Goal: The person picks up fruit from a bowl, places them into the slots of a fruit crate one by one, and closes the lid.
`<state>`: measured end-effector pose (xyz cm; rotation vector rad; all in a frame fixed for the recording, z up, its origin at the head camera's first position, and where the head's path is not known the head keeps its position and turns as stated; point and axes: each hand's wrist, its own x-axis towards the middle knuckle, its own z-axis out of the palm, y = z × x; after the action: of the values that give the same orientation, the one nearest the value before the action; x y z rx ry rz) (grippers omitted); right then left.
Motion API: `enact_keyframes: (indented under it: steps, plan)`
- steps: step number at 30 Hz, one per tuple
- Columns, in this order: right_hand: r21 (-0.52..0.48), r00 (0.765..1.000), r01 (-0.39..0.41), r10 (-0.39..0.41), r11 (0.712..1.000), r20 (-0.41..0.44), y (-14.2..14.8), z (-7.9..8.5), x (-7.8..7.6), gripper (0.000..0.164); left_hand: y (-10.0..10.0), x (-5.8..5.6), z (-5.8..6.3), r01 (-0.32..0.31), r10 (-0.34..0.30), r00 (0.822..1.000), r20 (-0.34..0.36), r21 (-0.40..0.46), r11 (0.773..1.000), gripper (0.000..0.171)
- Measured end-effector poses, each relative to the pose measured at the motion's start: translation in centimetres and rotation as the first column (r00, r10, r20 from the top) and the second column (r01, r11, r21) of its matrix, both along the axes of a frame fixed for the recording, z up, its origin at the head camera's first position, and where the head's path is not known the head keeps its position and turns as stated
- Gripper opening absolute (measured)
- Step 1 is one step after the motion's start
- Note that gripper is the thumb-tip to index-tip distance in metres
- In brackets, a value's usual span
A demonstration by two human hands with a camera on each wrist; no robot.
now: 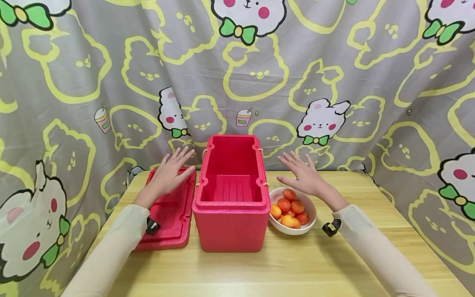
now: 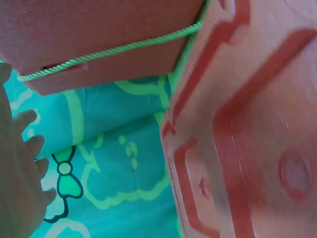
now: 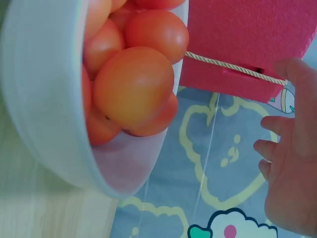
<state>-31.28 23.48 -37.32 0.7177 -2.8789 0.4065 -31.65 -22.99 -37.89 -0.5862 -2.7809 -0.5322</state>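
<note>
A red foam box [image 1: 231, 231] stands uncovered in the middle of the table, and its ribbed floor shows bare. Its red lid [image 1: 174, 222] lies flat at the left. Over the lid's far part, my left hand [image 1: 168, 175] is held with fingers spread and nothing in it. On the right, a white bowl [image 1: 293, 231] is filled with several orange-red tomatoes [image 1: 283, 205]. My right hand [image 1: 304, 175] hovers just behind the bowl, palm down, its fingers straight and holding nothing. In the right wrist view the tomatoes [image 3: 133, 87] look smooth and round.
A light wooden table [image 1: 237, 274] carries everything. Rope handles [image 3: 223, 64] run along the box's sides. Behind and on both sides hangs a grey curtain [image 1: 208, 78] printed with cartoon animals. Black wrist straps [image 1: 331, 227] sit at both sleeves.
</note>
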Motion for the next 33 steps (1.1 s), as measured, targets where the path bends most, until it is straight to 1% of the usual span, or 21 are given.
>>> enact_keyframes:
  steps: [2,3,5,6,8,10,12,13,15,16,19,21,22,24,29,33]
  plan:
    - [-0.009,1.0,-0.027,0.028,1.0,0.007,0.0,0.0,0.2,0.079,0.3,0.1,0.1,0.022,-0.025,0.999,0.03,0.081,0.996,0.07]
    - [-0.011,0.999,-0.045,0.045,0.999,0.008,0.0,0.0,0.3,0.078,0.5,0.1,0.1,0.035,-0.041,0.998,0.045,0.131,0.991,0.068]
    - [-0.019,0.996,-0.09,0.09,0.996,0.01,-0.1,0.0,0.4,0.076,0.9,0.2,0.2,0.066,-0.084,0.994,0.067,0.235,0.97,0.066]
    - [-0.024,0.993,-0.117,0.117,0.993,0.01,-0.2,0.0,0.6,0.075,1.2,0.3,0.2,0.083,-0.11,0.991,0.079,0.291,0.953,0.065]
    - [-0.024,0.983,-0.182,0.182,0.983,-0.006,-0.4,-0.2,0.8,0.072,1.9,0.6,0.3,0.119,-0.169,0.981,0.092,0.398,0.91,0.063]
    - [-0.014,0.966,-0.256,0.256,0.966,-0.029,-0.6,-0.5,1.1,0.069,2.7,0.8,0.3,0.156,-0.229,0.969,0.09,0.494,0.855,0.063]
    - [0.02,0.943,-0.325,0.326,0.945,-0.062,-0.7,-1.0,1.3,0.065,3.5,1.1,0.2,0.19,-0.281,0.957,0.075,0.569,0.8,0.064]
    - [0.04,0.93,-0.356,0.359,0.933,-0.078,-0.8,-1.2,1.4,0.063,3.9,1.2,0.1,0.214,-0.306,0.95,0.057,0.595,0.775,0.065]
    - [0.08,0.908,-0.401,0.408,0.912,-0.097,-1.0,-1.5,1.8,0.059,4.6,1.4,-0.1,0.265,-0.351,0.936,0.015,0.625,0.734,0.067]
    - [0.1,0.897,-0.419,0.428,0.903,-0.106,-1.1,-1.7,2.0,0.056,4.9,1.4,-0.2,0.292,-0.37,0.929,-0.009,0.631,0.719,0.067]
    - [0.121,0.873,-0.464,0.476,0.878,-0.107,-1.3,-1.9,2.6,0.048,5.5,1.6,-0.4,0.371,-0.417,0.905,-0.08,0.626,0.686,0.067]
    - [0.127,0.859,-0.488,0.501,0.864,-0.105,-1.4,-2.0,3.0,0.044,5.8,1.7,-0.6,0.404,-0.429,0.895,-0.117,0.619,0.674,0.064]
    - [0.129,0.853,-0.498,0.511,0.857,-0.103,-1.5,-2.1,3.1,0.042,5.8,1.7,-0.6,0.414,-0.429,0.894,-0.133,0.613,0.673,0.062]
    - [0.142,0.844,-0.512,0.527,0.847,-0.1,-1.6,-2.2,3.4,0.042,5.9,1.7,-0.8,0.416,-0.419,0.896,-0.147,0.608,0.676,0.058]
    - [0.188,0.827,-0.529,0.553,0.827,-0.106,-1.9,-2.4,3.6,0.042,5.8,1.7,-0.8,0.391,-0.38,0.913,-0.152,0.596,0.702,0.052]
    - [0.208,0.829,-0.524,0.55,0.826,-0.096,-2.0,-2.5,3.5,0.04,5.8,1.5,-0.7,0.386,-0.369,0.917,-0.153,0.58,0.717,0.05]
